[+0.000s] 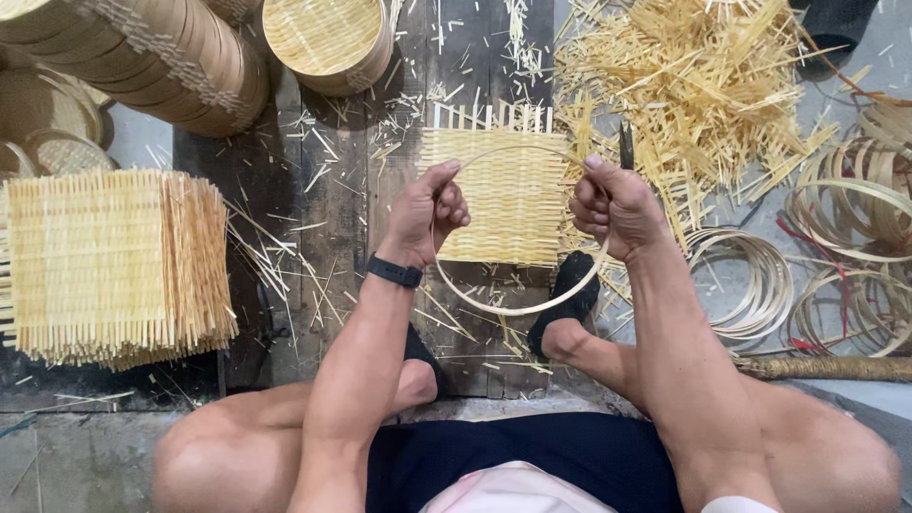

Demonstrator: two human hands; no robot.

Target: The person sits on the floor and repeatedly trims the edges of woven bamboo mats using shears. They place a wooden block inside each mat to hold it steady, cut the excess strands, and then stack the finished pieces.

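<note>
My left hand (430, 211) and my right hand (616, 207) each grip one side of a thin round bamboo hoop (518, 307), held level above the floor. Under the hoop lies a square woven bamboo mat (503, 195) with loose strip ends sticking out at its far edge. A black band sits on my left wrist. My two feet in black socks rest on the dark wooden boards (332, 180) below the hoop, one partly hidden by my left arm.
A thick stack of square woven mats (109, 266) stands at the left. Round woven trays (328, 38) and stacked rims (180, 62) lie at the top left. Cut bamboo strips (703, 90) are heaped top right, with several coiled hoops (855, 228) at the right.
</note>
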